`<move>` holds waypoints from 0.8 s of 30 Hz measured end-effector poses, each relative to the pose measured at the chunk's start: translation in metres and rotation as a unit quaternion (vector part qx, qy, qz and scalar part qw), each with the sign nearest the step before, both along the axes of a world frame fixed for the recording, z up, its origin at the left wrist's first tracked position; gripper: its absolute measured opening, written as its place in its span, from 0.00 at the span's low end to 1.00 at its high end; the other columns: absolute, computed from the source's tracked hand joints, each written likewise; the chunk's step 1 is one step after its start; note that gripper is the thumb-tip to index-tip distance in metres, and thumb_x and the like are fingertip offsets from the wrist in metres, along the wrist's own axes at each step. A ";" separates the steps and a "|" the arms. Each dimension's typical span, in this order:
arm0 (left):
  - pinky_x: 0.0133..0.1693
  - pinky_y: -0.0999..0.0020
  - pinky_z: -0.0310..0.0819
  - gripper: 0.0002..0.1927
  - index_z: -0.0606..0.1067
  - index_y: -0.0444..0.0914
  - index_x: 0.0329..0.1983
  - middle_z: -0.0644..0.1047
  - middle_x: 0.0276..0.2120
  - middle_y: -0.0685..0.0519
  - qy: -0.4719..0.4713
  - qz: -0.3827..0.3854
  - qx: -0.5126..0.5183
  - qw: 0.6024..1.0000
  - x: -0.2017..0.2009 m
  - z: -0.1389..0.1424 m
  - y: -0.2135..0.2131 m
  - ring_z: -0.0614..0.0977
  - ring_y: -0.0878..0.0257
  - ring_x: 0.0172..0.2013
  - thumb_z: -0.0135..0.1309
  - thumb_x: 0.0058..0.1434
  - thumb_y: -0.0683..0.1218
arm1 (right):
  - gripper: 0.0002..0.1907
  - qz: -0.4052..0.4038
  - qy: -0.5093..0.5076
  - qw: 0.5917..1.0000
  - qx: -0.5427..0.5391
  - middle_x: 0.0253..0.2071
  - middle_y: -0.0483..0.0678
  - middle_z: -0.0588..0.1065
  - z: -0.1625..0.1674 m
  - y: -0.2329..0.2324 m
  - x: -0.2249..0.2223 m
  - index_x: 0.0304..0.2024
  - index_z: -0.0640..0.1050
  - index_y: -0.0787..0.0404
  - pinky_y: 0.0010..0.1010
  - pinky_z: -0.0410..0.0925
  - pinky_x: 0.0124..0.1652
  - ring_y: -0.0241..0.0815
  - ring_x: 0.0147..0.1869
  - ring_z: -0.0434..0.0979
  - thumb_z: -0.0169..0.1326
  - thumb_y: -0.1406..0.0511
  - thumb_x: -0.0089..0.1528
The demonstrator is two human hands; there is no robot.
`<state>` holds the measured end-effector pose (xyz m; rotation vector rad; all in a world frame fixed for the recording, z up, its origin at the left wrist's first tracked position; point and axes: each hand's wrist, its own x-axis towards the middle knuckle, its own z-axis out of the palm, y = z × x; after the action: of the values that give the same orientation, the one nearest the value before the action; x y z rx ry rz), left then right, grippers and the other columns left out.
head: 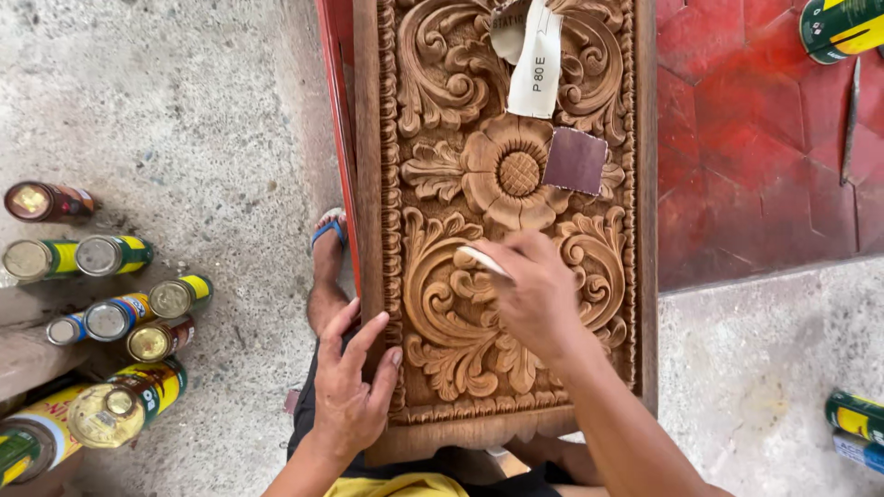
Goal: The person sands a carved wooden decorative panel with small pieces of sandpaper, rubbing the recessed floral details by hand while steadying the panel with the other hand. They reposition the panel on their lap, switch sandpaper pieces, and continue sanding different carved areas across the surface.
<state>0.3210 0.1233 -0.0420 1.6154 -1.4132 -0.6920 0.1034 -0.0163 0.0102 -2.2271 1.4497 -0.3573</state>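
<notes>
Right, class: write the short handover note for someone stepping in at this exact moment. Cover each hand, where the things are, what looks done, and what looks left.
Left hand: open, flat on the carved wooden panel at its lower left edge, steadying it.
Right hand: pinches a folded piece of sandpaper against the lower scroll carving.
Spare sandpaper: a dark square by the centre flower, a pale strip higher up.
Cans stand on the floor to the left.
Done or left: which areas are already sanded cannot be told; the panel looks bare, unfinished wood.

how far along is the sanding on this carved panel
Done: the carved panel is fully cut, though sanded areas can't be told apart. In hand: the right hand rubs folded sandpaper on the lower scroll; the left hand steadies the edge. Left: unclear.
</notes>
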 end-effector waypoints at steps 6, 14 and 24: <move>0.62 0.53 0.67 0.24 0.74 0.38 0.59 0.68 0.63 0.38 -0.007 0.003 -0.012 1.000 0.000 0.001 -0.002 0.72 0.42 0.62 0.60 0.59 0.42 | 0.20 0.056 0.038 0.997 -0.036 0.42 0.49 0.74 -0.006 -0.004 0.008 0.53 0.81 0.59 0.32 0.73 0.39 0.44 0.42 0.75 0.53 0.75 0.59; 0.62 0.53 0.67 0.24 0.74 0.37 0.60 0.68 0.63 0.38 0.002 -0.005 0.005 1.000 0.000 0.000 0.002 0.72 0.41 0.62 0.60 0.59 0.42 | 0.24 0.139 0.073 0.985 -0.073 0.40 0.46 0.75 0.004 -0.018 -0.005 0.53 0.84 0.55 0.33 0.69 0.49 0.44 0.47 0.73 0.50 0.78 0.59; 0.63 0.51 0.64 0.24 0.73 0.37 0.60 0.67 0.63 0.37 0.002 -0.016 0.006 1.000 -0.002 -0.003 0.001 0.71 0.41 0.63 0.59 0.59 0.42 | 0.12 0.024 0.018 0.999 -0.013 0.39 0.45 0.75 0.000 -0.020 -0.002 0.48 0.84 0.50 0.36 0.65 0.46 0.43 0.43 0.70 0.57 0.67 0.63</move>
<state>0.3191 0.1238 -0.0453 1.6027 -1.4376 -0.7238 0.1010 -0.0366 0.0098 -2.2952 1.4147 -0.3234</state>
